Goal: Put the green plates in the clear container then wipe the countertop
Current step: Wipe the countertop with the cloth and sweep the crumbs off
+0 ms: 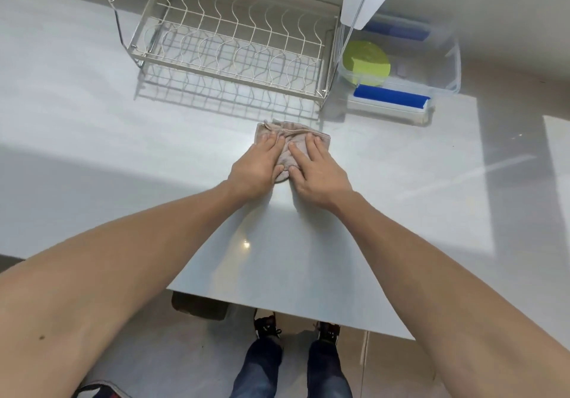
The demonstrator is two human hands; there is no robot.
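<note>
Pale grey and glossy, the counter (385, 212) fills most of the view, and its near edge ends above a tiled floor (191, 354). On this floor stand two dark shoes (268, 328) under blue jeans (262, 370).

Both bare forearms reach forward to the middle of the counter. The left hand (257, 168) and the right hand (314, 172) lie side by side, palms down, on a crumpled beige cloth (285, 138). The fingers are flat and spread, so each grip is not clenched around the cloth but presses it against the counter.

Just beyond the cloth stands a white wire dish rack (234, 43), with no dishes in its lower tier. To the far right of the rack is the clear container (444, 58). The green plates (365, 61) lie inside it, at its left end. A blue handle (391, 97) sits on the near rim of the container, and another blue one (401, 29) on the far rim.
</note>
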